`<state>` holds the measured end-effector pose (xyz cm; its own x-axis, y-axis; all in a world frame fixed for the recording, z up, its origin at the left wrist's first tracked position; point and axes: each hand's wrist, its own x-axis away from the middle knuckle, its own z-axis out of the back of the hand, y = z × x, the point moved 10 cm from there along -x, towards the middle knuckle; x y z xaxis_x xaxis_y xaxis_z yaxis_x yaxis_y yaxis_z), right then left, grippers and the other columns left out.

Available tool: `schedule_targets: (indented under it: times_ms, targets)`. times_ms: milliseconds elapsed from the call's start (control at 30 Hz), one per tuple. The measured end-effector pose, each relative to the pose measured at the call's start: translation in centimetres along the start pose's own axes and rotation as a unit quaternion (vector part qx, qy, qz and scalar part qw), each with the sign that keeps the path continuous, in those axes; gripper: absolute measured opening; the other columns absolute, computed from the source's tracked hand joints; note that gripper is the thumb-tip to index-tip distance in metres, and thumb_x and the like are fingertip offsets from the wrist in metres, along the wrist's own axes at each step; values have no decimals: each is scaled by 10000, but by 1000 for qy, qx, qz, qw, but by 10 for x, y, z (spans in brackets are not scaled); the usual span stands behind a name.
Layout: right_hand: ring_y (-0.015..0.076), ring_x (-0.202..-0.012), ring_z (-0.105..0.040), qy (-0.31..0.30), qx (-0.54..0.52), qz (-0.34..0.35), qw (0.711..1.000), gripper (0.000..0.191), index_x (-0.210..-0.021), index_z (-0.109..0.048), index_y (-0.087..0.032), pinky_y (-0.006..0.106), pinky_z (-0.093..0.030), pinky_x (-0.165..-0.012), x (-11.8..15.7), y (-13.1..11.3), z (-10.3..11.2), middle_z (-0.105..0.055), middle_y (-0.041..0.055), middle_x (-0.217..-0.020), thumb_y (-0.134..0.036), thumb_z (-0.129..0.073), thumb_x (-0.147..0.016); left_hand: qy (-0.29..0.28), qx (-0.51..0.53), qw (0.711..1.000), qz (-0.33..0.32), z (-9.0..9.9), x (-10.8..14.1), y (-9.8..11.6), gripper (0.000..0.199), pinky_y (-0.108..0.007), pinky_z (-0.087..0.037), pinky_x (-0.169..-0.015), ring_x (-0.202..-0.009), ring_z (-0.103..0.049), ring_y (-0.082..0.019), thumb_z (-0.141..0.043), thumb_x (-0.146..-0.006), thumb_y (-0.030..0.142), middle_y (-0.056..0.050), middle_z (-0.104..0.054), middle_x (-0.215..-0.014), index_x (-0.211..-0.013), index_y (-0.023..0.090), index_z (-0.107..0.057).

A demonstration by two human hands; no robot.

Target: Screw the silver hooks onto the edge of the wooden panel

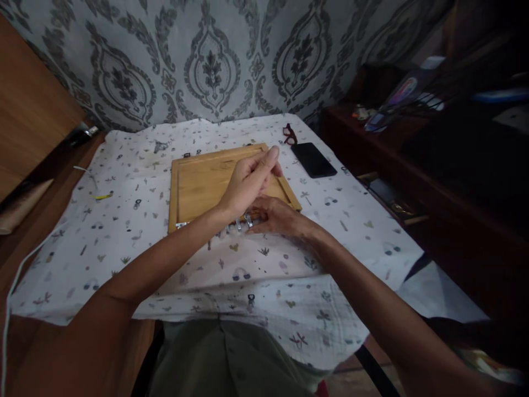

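A wooden board with a raised rim (202, 184) lies on the patterned white cloth. Small shiny metal pieces (238, 224) line its near edge. Above the board's right half is my left hand (252, 179), fingers curled and thumb on top; whatever it may hold is hidden. My right hand (276, 216) rests lower, at the near edge beside the metal pieces, its fingers bent around something I cannot make out. The two hands overlap in view, and the left partly covers the right fingertips.
Right of the board lie a black phone (314, 160) and red-framed glasses (290, 134). A yellow item (102, 196) is at the left on the cloth (136, 264). A white cable (20, 270) runs down the left side. Dark furniture holding a bottle (397, 99) stands right.
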<state>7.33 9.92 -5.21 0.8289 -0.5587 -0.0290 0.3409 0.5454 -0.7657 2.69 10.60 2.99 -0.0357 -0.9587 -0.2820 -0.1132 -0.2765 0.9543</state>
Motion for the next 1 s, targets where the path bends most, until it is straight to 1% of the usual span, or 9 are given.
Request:
schedule_targets:
  times_ms: [67,133,233,333,467,600,767,900,1000]
  targets:
    - [146,-710,-496,-7,-7,-3,1000,334,-994,-700,-180,294,-393,-650,0,1,-1,-627,7,-850,-311,-822,-712,-10,4,1000,-7,-2,-2,0,530,-236,-186,-398,-392,-248,-57,-542,-942,624,85,-319,-447,-635,192,-559]
    - [145,-719,-507,-10,-22,-9,1000,318,-971,-691,-176,288,-391,-658,1,3,-2,-613,-2,-834,-307,-822,-712,-26,10,1000,-8,-4,-5,-1,546,-236,-196,-392,-371,-255,-53,-551,-934,630,87,-316,-417,-606,193,-560]
    - [151,-747,-526,1,-20,-18,1000,303,-928,-683,-173,284,-386,-675,1,3,0,-594,-3,-829,-289,-838,-694,-39,8,999,16,-4,-10,-5,566,-235,-202,-373,-338,-265,-49,-524,-959,605,85,-320,-391,-568,196,-544]
    - [138,-700,-490,8,-2,-19,1000,283,-899,-680,-175,277,-359,-655,2,1,2,-557,-21,-766,-278,-844,-693,-55,7,998,30,-5,-12,-7,577,-228,-214,-359,-321,-276,-46,-497,-984,579,82,-323,-387,-552,197,-527]
    - [126,-655,-448,2,-1,-16,1000,244,-889,-677,-181,270,-332,-635,2,0,1,-522,-40,-705,-258,-829,-714,-89,26,995,21,-11,-11,-5,603,-217,-200,-343,-309,-283,-39,-515,-951,637,82,-319,-377,-544,192,-524]
    - [131,-679,-465,-1,-9,-23,1000,276,-904,-686,-172,267,-327,-643,2,4,1,-547,-32,-730,-279,-842,-703,-124,48,991,19,-16,-13,-4,633,-197,-196,-332,-294,-284,-26,-548,-901,694,92,-301,-360,-533,180,-525]
    - [136,-701,-484,-8,-33,-9,999,300,-935,-678,-175,270,-331,-646,2,4,-1,-594,-19,-774,-301,-839,-715,-181,58,981,34,-25,-15,-4,635,-185,-202,-330,-289,-282,-18,-576,-887,689,97,-299,-360,-524,170,-529]
    - [145,-736,-506,-8,-44,-6,999,289,-933,-677,-179,275,-351,-659,3,4,-1,-620,-5,-819,-291,-839,-721,-195,50,978,48,-28,-13,-6,629,-185,-201,-339,-295,-263,-19,-554,-910,671,98,-288,-360,-527,173,-530]
    - [134,-695,-484,-13,-50,-13,999,304,-958,-682,-179,273,-350,-641,3,5,-2,-605,-12,-790,-286,-839,-720,-184,52,980,44,-25,-12,-6,608,-196,-181,-339,-305,-240,-27,-553,-923,650,101,-269,-366,-540,179,-538]
